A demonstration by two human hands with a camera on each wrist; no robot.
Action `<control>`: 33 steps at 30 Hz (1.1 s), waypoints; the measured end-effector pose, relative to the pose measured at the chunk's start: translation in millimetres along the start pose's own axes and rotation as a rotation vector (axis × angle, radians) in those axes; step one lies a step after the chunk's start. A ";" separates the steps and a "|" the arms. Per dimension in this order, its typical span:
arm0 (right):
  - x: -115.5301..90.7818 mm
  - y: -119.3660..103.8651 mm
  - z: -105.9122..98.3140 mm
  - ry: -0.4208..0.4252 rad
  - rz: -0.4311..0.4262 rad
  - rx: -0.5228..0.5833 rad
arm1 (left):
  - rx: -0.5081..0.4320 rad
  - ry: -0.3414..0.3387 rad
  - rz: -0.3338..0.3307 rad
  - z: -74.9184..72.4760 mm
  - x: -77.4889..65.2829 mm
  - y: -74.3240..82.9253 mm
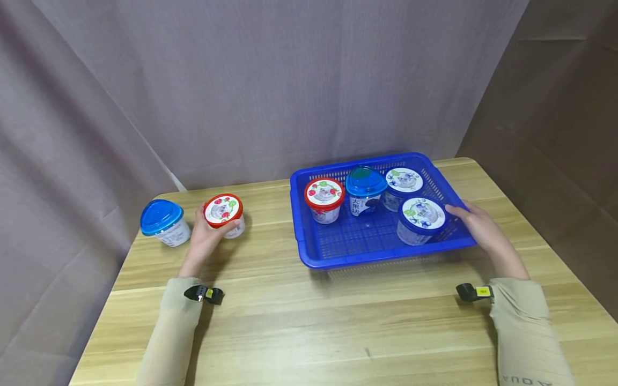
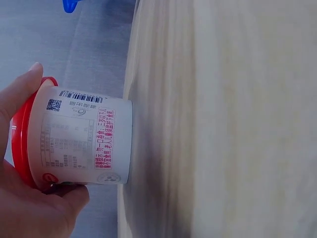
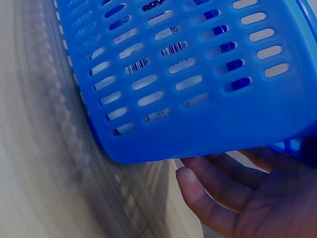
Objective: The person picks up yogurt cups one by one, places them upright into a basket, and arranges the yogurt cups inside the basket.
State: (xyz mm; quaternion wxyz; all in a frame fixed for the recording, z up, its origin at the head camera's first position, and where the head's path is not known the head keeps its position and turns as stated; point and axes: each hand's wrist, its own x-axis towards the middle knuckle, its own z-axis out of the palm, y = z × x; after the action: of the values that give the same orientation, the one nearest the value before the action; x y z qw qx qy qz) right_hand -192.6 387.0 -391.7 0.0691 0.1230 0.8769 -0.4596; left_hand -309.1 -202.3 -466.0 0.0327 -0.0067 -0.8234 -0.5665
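My left hand point(image 1: 205, 241) grips a cup with a red lid and a berry picture point(image 1: 223, 210), its fingers and thumb around the lid end. In the left wrist view, this white red-lidded cup point(image 2: 79, 134) shows its printed side and has its base close to the tabletop. My right hand point(image 1: 483, 228) holds the right rim of a blue plastic basket point(image 1: 309, 257), thumb over the edge. From the right wrist, curled fingers point(image 3: 213, 193) show at the rim of the slotted basket point(image 3: 163, 144).
Inside the basket are another red-lidded cup point(image 1: 324, 194), a blue-lidded tub point(image 1: 365, 185) and two blueberry-lidded cups point(image 1: 404, 181). Left of my left hand stands another blue-lidded tub point(image 1: 164, 222). A grey curtain point(image 1: 289, 91) hangs behind the wooden table point(image 1: 338, 327).
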 end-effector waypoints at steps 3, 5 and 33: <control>0.1 0.7 0.4 0.000 0.001 0.003 | 0.005 -0.003 0.004 -0.2 -0.4 -0.4; 0.0 0.7 0.2 0.000 0.000 0.008 | 0.013 0.001 0.010 -0.5 -0.6 -0.4; 1.5 1.6 -0.1 0.002 -0.015 0.010 | 0.074 -0.081 0.131 3.7 -13.4 62.1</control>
State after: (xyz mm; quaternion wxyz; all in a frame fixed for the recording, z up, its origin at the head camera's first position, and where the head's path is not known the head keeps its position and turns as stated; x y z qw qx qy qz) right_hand -193.6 388.2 -393.3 0.0643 0.1172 0.8756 -0.4641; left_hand -293.0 -176.2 -410.2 0.0366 -0.0824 -0.8423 -0.5314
